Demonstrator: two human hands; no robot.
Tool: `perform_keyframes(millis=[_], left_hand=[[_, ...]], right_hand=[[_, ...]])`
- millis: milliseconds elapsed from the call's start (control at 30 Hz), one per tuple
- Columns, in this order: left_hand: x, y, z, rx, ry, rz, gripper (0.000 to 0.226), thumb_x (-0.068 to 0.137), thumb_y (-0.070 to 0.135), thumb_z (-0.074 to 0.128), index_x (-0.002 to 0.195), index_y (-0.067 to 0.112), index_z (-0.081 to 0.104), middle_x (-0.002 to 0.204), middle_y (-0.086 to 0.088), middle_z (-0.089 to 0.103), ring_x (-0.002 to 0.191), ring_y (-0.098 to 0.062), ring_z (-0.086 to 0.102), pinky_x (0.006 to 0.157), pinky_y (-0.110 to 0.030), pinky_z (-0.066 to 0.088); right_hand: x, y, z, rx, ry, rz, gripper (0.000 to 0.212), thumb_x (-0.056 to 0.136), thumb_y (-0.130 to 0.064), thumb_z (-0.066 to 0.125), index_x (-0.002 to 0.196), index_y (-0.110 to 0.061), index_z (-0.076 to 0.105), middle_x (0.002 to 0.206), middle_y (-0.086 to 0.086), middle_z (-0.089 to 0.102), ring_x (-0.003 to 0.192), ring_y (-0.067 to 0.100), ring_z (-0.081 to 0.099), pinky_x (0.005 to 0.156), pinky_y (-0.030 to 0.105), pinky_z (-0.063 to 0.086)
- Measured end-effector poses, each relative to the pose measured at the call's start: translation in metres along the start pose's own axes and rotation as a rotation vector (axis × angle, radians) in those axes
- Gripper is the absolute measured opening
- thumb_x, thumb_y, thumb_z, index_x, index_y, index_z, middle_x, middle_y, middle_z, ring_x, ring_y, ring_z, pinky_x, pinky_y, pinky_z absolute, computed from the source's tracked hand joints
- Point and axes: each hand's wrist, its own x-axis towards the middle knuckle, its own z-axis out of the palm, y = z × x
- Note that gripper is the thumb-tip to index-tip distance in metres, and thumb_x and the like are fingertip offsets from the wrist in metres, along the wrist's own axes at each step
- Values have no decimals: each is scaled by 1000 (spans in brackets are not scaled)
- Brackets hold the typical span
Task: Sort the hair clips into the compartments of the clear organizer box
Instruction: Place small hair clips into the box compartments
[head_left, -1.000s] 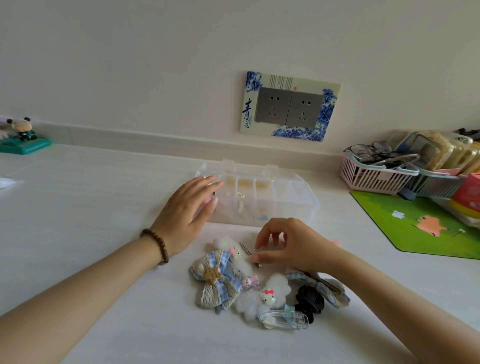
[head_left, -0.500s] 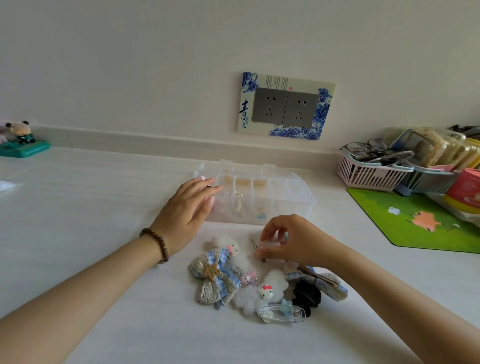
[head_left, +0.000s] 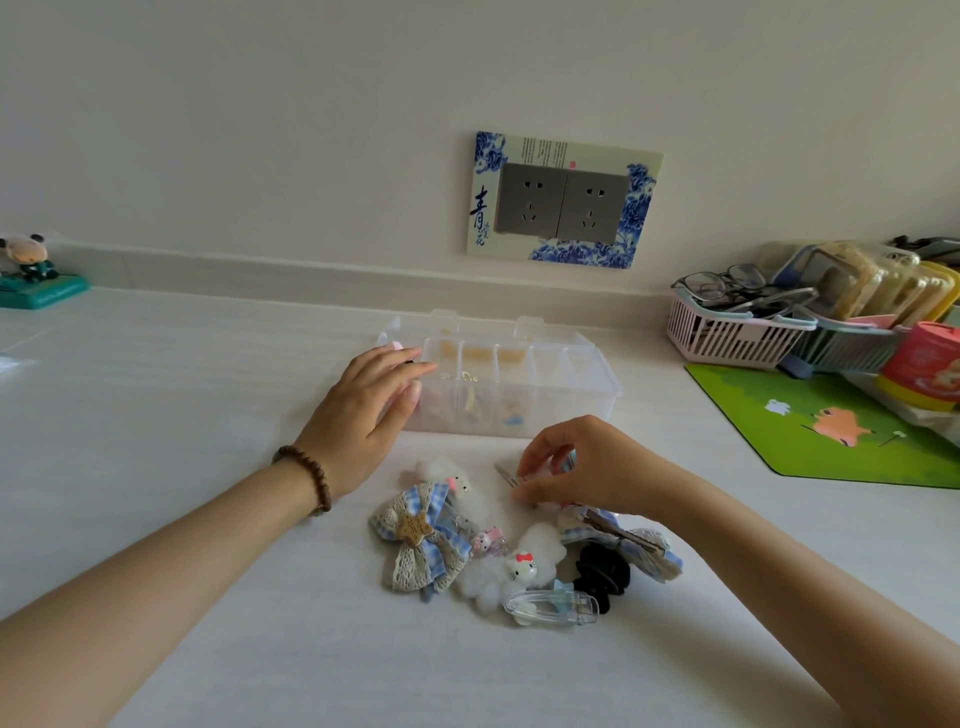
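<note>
The clear organizer box (head_left: 587, 387) stands open mid-table, with small items in several compartments. My left hand (head_left: 363, 415) rests with straight fingers against its left front corner. My right hand (head_left: 576, 467) pinches a small hair clip (head_left: 508, 475) just in front of the box; only the clip's metal end shows. A pile of hair clips lies below: a blue plaid bow with a star (head_left: 423, 538), white fluffy cat clips (head_left: 519, 569), a black claw clip (head_left: 602, 571), a clear snap clip (head_left: 550, 605) and a second plaid bow (head_left: 623, 540).
A pink basket (head_left: 727, 332) with glasses and other containers crowd the right edge beside a green mat (head_left: 831, 431). A small figurine (head_left: 31, 270) stands far left. A wall socket plate (head_left: 563, 200) is behind the box.
My right hand has lifted a little with the small clip, away from the pile toward the box. The left hand stays on the box.
</note>
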Motion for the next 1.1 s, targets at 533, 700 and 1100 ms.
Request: perform_keyframes(millis=[533, 700, 1100], left_hand=[[7, 62, -4, -580, -154, -189, 20, 65, 39, 69, 73, 21, 69, 67, 9, 72, 65, -6, 63, 61, -12, 45], [22, 53, -17, -598, 53, -278, 15, 74, 24, 72, 77, 17, 58, 66, 6, 71, 60, -11, 61, 61, -26, 51], [40, 19, -13, -258, 23, -308, 12, 84, 25, 61, 92, 22, 70, 82, 11, 67, 61, 1, 61, 72, -28, 55]], right_hand=[[7, -13, -14, 339, 95, -243, 27, 71, -9, 79, 90, -11, 60, 82, 6, 72, 72, 14, 68, 76, 26, 55], [33, -40, -31, 316, 91, -361, 20, 74, -6, 76, 89, -9, 62, 80, 2, 71, 76, 16, 69, 77, 26, 55], [111, -40, -30, 214, 162, -346, 20, 79, -2, 70, 94, -12, 61, 94, 2, 68, 87, 18, 68, 83, 26, 56]])
